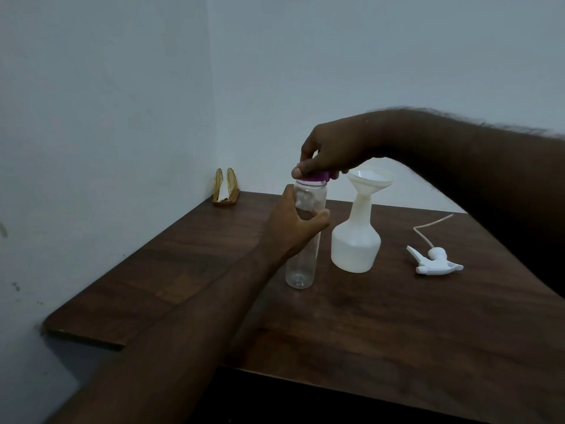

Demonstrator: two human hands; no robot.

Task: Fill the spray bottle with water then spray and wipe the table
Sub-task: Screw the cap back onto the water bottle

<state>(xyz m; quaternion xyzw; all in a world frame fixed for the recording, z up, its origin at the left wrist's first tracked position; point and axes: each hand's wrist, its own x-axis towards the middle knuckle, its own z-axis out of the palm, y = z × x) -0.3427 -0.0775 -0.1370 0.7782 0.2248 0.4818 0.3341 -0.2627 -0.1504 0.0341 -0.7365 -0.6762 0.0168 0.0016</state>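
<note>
A clear plastic water bottle (301, 270) stands upright on the dark wooden table (382, 316). My left hand (293, 228) is wrapped around its middle. From above, my right hand (330, 151) grips the bottle's purple cap (315, 178), which sits on the bottle's mouth. Just to the right stands the white spray bottle (356, 243), open at the top, with a white funnel (370, 179) set in its neck. Its white trigger head (435, 262) lies on the table further right, its thin dip tube trailing toward the back.
A small gold napkin holder (226, 191) with a white napkin stands in the back corner by the wall. The table's left edge and front edge drop off near my left forearm.
</note>
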